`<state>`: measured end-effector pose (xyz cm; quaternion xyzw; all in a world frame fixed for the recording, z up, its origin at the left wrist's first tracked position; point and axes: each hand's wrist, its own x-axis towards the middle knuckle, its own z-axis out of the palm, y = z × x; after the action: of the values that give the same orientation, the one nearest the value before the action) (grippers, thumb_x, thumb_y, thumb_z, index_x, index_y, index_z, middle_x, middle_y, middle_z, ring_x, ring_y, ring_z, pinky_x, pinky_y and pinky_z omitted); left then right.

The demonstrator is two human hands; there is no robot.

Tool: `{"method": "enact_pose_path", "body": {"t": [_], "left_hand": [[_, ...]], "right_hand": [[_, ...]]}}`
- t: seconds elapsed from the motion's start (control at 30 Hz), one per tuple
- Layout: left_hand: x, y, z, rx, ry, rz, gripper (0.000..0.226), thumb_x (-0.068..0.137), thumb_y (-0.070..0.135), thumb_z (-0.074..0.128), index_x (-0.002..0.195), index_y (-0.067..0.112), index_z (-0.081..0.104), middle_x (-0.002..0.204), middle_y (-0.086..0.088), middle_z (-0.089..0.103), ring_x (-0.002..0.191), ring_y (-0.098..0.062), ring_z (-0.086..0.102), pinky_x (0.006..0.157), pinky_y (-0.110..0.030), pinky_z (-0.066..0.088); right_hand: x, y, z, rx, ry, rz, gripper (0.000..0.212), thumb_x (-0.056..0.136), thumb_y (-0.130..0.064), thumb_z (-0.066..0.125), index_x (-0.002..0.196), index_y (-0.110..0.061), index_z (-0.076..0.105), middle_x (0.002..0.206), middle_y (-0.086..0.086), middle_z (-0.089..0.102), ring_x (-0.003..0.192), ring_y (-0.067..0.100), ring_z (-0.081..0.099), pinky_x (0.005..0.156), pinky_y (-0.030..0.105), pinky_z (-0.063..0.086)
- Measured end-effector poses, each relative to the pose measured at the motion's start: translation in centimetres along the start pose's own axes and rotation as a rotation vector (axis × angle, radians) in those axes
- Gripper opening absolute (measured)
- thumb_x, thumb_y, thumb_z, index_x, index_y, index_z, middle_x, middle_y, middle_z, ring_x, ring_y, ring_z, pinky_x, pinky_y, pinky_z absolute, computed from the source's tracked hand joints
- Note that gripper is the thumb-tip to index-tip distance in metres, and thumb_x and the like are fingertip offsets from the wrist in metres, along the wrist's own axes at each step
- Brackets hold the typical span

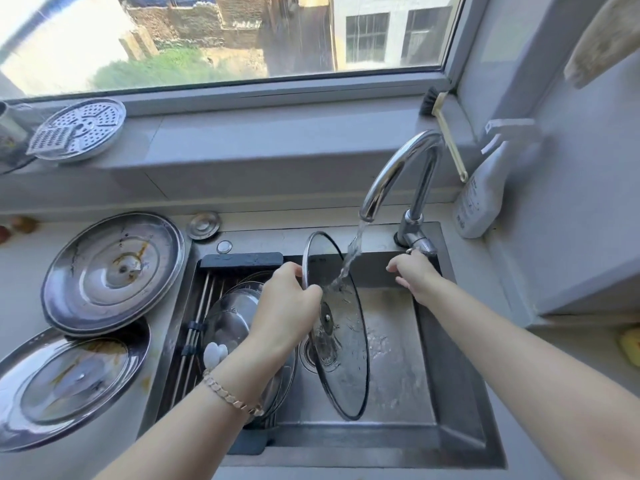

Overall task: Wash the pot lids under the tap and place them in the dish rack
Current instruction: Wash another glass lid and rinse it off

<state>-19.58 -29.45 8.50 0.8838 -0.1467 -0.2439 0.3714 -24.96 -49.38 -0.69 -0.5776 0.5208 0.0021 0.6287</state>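
Sink (pixel 453 431) beside steel lids (pixel 114 271): left hand (pixel 284 306) grips glass lid (pixel 346 362), right hand (pixel 414 275) touches tap (pixel 398 168).

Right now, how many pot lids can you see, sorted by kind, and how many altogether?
Stained steel lids: 2
Glass lid, held by the left hand under the tap: 1
Lids in the dish rack: at least 1; the hand hides part
Total: at least 4
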Motion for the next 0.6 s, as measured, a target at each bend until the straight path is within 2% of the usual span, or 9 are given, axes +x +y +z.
{"method": "enact_pose_path", "body": {"t": [0.03, 0.07, 0.13, 0.2, 0.27, 0.33, 0.43, 0.5, 0.6], "left_hand": [[0.1, -0.1, 0.1, 0.003, -0.002, -0.012, 0.012, 0.078, 0.01, 0.048, 0.086, 0.01, 0.056, 0.08, -0.012, 0.065, 0.082, -0.033, 0.064, 0.075, -0.046, 0.054], [0.1, -0.2, 0.1, 0.008, -0.003, -0.025, 0.012, 0.077, 0.01, 0.048, 0.086, 0.008, 0.056, 0.081, -0.014, 0.065, 0.082, -0.034, 0.064, 0.075, -0.046, 0.054], [0.3, -0.5, 0.4, 0.019, -0.013, -0.06, 0.013, 0.076, 0.011, 0.047, 0.086, 0.007, 0.055, 0.082, -0.015, 0.065, 0.082, -0.034, 0.064, 0.074, -0.046, 0.054], [0.5, -0.6, 0.6, 0.035, -0.025, -0.088, 0.014, 0.076, 0.012, 0.048, 0.087, 0.008, 0.054, 0.082, -0.013, 0.064, 0.082, -0.033, 0.063, 0.074, -0.046, 0.055], [0.5, -0.4, 0.9, 0.07, -0.035, -0.104, 0.014, 0.077, 0.014, 0.048, 0.09, 0.008, 0.051, 0.086, -0.011, 0.062, 0.081, -0.032, 0.063, 0.074, -0.044, 0.055], [0.3, 0.0, 1.3, 0.072, -0.044, -0.119, 0.016, 0.077, 0.014, 0.048, 0.091, 0.007, 0.047, 0.089, -0.012, 0.059, 0.083, -0.033, 0.062, 0.075, -0.045, 0.055], [0.1, 0.3, 1.8, 0.004, -0.044, -0.105, 0.018, 0.075, 0.017, 0.05, 0.087, 0.006, 0.045, 0.081, -0.009, 0.055, 0.085, -0.033, 0.062, 0.074, -0.046, 0.056], [-0.1, 0.5, 1.9, -0.103, -0.063, -0.068, 0.023, 0.077, 0.027, 0.054, 0.087, 0.008, 0.046, 0.08, -0.007, 0.059, 0.08, -0.03, 0.066, 0.067, -0.042, 0.059], [-0.8, -0.1, 2.2, -0.251, -0.13, 0.014, 0.03, 0.087, 0.037, 0.058, 0.108, 0.018, 0.048, 0.104, -0.005, 0.063, 0.087, -0.021, 0.067, 0.062, -0.032, 0.059]], "right_hand": [[-1.2, -0.4, -0.1, -0.166, -0.018, 0.021, 0.061, 0.084, -0.002, 0.05, 0.141, -0.003, 0.028, 0.134, 0.014, 0.04, 0.122, 0.029, 0.042, 0.106, 0.042, 0.037], [-2.6, -0.9, 0.0, -0.338, -0.047, 0.014, 0.055, 0.083, -0.004, 0.049, 0.137, -0.001, 0.035, 0.128, 0.014, 0.044, 0.12, 0.03, 0.044, 0.102, 0.041, 0.039], [-5.8, -1.2, 0.5, -0.514, -0.219, -0.043, 0.036, 0.078, -0.005, 0.048, 0.113, 0.002, 0.055, 0.103, 0.011, 0.052, 0.103, 0.027, 0.051, 0.094, 0.041, 0.045], [-9.4, -1.0, 1.3, -0.515, -0.516, -0.073, 0.047, 0.079, -0.007, 0.051, 0.126, 0.002, 0.048, 0.11, 0.007, 0.052, 0.101, 0.02, 0.051, 0.091, 0.035, 0.048], [-12.6, -0.5, 2.3, -0.626, -0.721, -0.124, 0.067, 0.083, -0.019, 0.059, 0.143, -0.013, 0.029, 0.127, 0.005, 0.049, 0.109, 0.018, 0.054, 0.092, 0.031, 0.048], [-14.7, 0.7, 3.3, -0.812, -0.625, -0.278, 0.067, 0.08, -0.036, 0.063, 0.138, -0.025, 0.031, 0.122, 0.003, 0.055, 0.104, 0.019, 0.059, 0.085, 0.033, 0.05], [-15.7, 2.3, 4.3, -0.928, -0.277, -0.556, 0.029, 0.089, -0.028, 0.05, 0.116, -0.019, 0.047, 0.105, 0.012, 0.064, 0.097, 0.032, 0.059, 0.065, 0.031, 0.037], [-15.3, 2.7, 3.8, -0.877, -0.141, -0.635, 0.02, 0.092, -0.022, 0.045, 0.11, -0.018, 0.052, 0.1, 0.014, 0.067, 0.096, 0.036, 0.059, 0.067, 0.035, 0.04], [-14.6, 1.9, 1.7, -0.634, -0.06, -0.564, 0.01, 0.086, -0.018, 0.053, 0.092, -0.026, 0.056, 0.091, 0.005, 0.071, 0.089, 0.028, 0.065, 0.076, 0.039, 0.051]]}}
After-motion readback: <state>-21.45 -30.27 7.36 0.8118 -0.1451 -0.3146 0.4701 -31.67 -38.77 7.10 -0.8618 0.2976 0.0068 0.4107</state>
